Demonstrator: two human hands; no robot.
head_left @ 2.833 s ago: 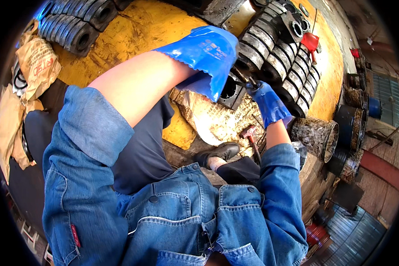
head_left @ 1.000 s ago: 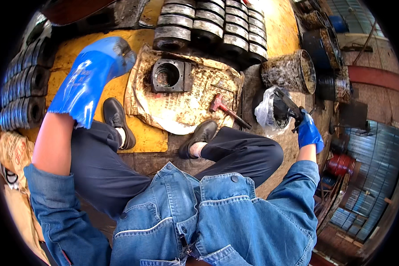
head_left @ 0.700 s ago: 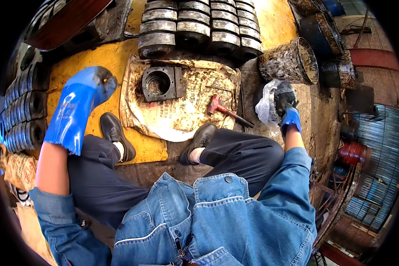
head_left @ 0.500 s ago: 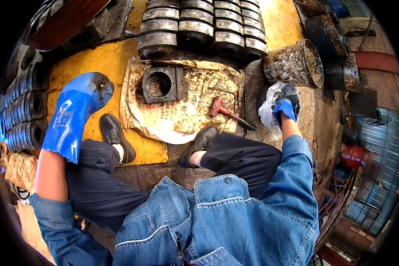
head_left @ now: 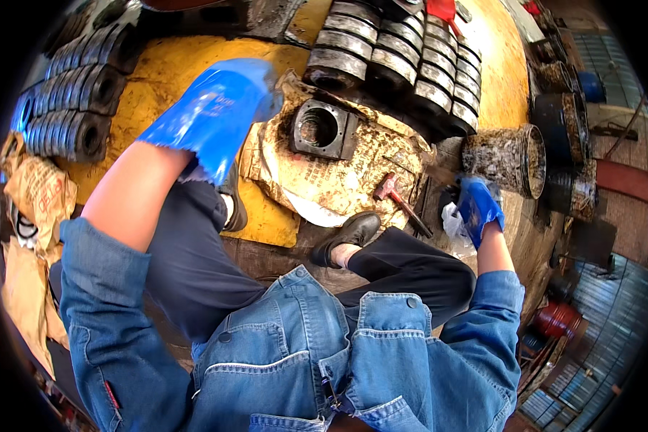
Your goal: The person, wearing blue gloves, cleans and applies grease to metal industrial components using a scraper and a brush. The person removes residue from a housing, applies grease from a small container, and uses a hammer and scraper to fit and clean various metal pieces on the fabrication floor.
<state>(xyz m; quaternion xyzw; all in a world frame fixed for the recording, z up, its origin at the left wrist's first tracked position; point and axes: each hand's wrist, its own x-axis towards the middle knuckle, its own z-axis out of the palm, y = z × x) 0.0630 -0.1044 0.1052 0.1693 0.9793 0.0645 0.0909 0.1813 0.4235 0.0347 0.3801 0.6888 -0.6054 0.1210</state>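
Observation:
A dark square metal block (head_left: pixel 318 131) with a round bore lies on a stained paper sheet (head_left: pixel 295 169) in front of me. My left hand (head_left: pixel 263 93), in a long blue glove, reaches in from the left towards the block, apart from it; its fingers are smeared by motion. At the right, my right hand (head_left: pixel 477 198), also blue-gloved, is above a crumpled clear plastic bag (head_left: pixel 453 225). A dark brownish blur lies at its fingertips, so I cannot make out what it holds, if anything. A red-headed hammer (head_left: pixel 403 203) rests on the sheet's right edge.
Rows of stacked metal blocks (head_left: pixel 410 61) stand beyond the sheet, with more blocks (head_left: pixel 79 101) at the far left. A grimy bucket (head_left: pixel 500 160) lies tipped at the right, near dark drums (head_left: pixel 558 129). A brown paper sack (head_left: pixel 39 187) is at the left edge.
My view has turned, shifting the scene rightward. My left hand has moved right, towards the block. My right hand has come up out of the clear plastic bag.

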